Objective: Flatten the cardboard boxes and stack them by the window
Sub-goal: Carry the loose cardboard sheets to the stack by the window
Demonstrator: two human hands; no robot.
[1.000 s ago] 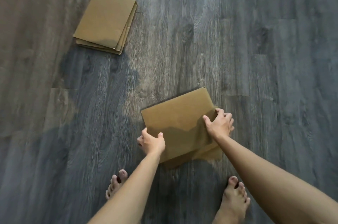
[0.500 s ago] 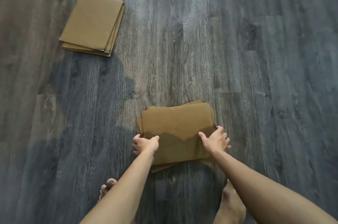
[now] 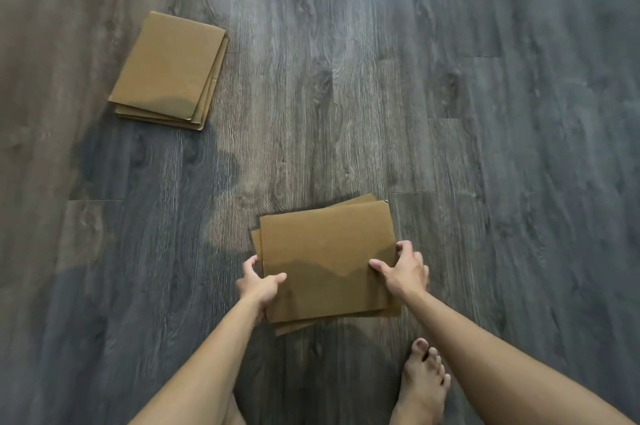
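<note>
From the head camera, both hands grip a small pile of flattened cardboard boxes (image 3: 325,251) at the lower centre of the grey wood-grain plank floor (image 3: 450,112). The left hand (image 3: 258,286) curls round the pile's left edge, thumb on top; the right hand (image 3: 407,272) clasps the right edge the same way. The sheets are plain brown, matte and rectangular, slightly fanned so lower corners poke out. A second stack of flattened boxes (image 3: 169,71) lies well apart at upper left, its layers offset. A bare foot (image 3: 422,386) stands just beside the held pile.
</note>
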